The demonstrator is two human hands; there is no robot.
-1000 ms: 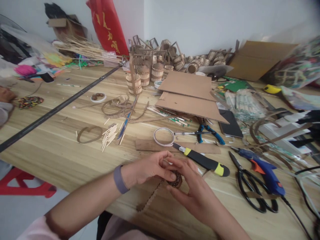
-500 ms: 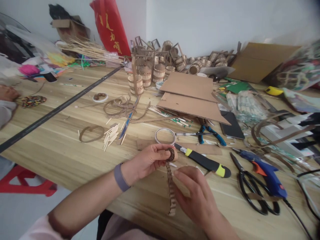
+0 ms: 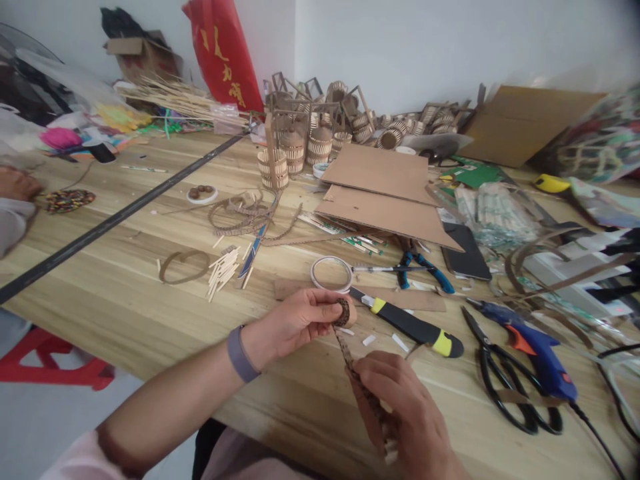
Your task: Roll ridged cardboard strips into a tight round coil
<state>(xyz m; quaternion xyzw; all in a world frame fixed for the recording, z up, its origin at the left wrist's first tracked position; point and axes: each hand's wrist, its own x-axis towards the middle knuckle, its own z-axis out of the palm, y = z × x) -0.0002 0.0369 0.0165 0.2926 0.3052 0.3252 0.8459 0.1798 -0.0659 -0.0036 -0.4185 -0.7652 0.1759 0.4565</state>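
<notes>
My left hand (image 3: 310, 313) pinches a small tight coil of brown corrugated cardboard strip (image 3: 344, 313), held on edge above the table. The strip's loose tail (image 3: 345, 347) runs down from the coil toward me. My right hand (image 3: 400, 400) is closed on that tail, thumb and fingers pressed along it, and its far end hangs below my fingers. Just beyond the coil lie a roll of white tape (image 3: 331, 274) and a black and yellow utility knife (image 3: 410, 325). White paper scraps (image 3: 399, 343) lie between the hands and the knife.
At right are black scissors (image 3: 507, 380) and a blue glue gun (image 3: 540, 360). Ahead lie cardboard sheets (image 3: 377, 173), pliers (image 3: 425, 267), short wooden sticks (image 3: 223, 270) and cardboard strips (image 3: 235, 213). Small slatted buckets (image 3: 273, 170) stand at the back. Another person's hand (image 3: 17, 183) rests at far left.
My right hand has moved down and closed on the strip's tail, which hung loose before and is now drawn down to the right. My left hand keeps its hold on the coil.
</notes>
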